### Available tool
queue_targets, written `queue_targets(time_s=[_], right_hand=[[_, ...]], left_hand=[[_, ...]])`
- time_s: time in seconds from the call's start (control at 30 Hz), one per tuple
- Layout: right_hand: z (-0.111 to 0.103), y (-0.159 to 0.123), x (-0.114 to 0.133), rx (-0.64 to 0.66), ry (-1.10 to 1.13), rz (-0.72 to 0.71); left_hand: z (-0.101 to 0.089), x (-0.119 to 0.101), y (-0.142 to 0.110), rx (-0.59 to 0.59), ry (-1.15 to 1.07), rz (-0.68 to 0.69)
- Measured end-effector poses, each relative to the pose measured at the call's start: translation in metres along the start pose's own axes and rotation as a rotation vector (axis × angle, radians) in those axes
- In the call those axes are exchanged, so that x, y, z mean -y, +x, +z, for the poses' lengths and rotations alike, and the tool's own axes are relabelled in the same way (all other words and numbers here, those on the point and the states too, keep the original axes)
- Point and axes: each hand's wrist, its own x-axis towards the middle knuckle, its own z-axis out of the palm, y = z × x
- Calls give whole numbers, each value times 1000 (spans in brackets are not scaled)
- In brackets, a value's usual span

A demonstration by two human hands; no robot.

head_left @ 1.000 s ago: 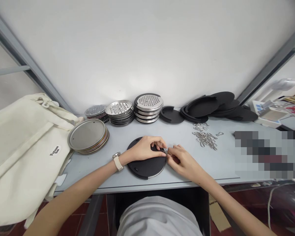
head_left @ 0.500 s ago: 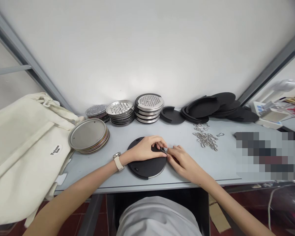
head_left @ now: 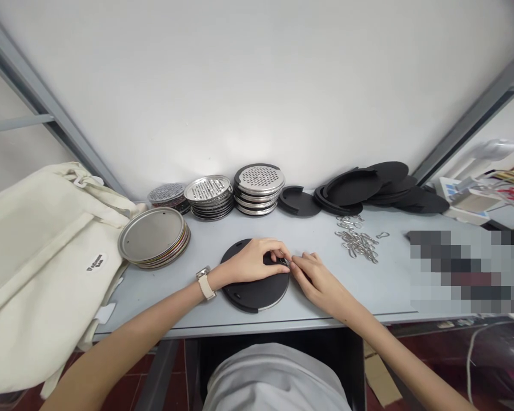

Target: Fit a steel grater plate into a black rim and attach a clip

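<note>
A round black disc lies on the table in front of me, with a silver strip along its lower right edge and small slots near its rim. My left hand rests over it, thumb and fingers pinched on a small metal carabiner clip at the disc's right edge. From the right, my right hand meets it there, its thumb and forefinger closed on the same clip. Fingers cover most of the clip, and I cannot tell whether it passes through the disc.
Behind the disc stand stacks of metal grater discs and slicer discs. Plain metal discs are piled at left beside a cream bag. Black round covers and loose carabiner clips lie at right.
The fingertips of both hands have drawn slightly closer together around the clip, which shows less now. The disc has stayed in place.
</note>
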Motion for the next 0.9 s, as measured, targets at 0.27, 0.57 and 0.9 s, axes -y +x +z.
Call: queue_targets(time_s=[0.27,0.57,0.9], right_hand=[[3,0,-4,8,-12,-7],[5,1,-4,-26,27,24],[0,1,-1,-43,109,41]], left_hand=[[0,1,0,-12,36,38],[1,3,0,-17,46,12],[1,1,-1,-18,61,30]])
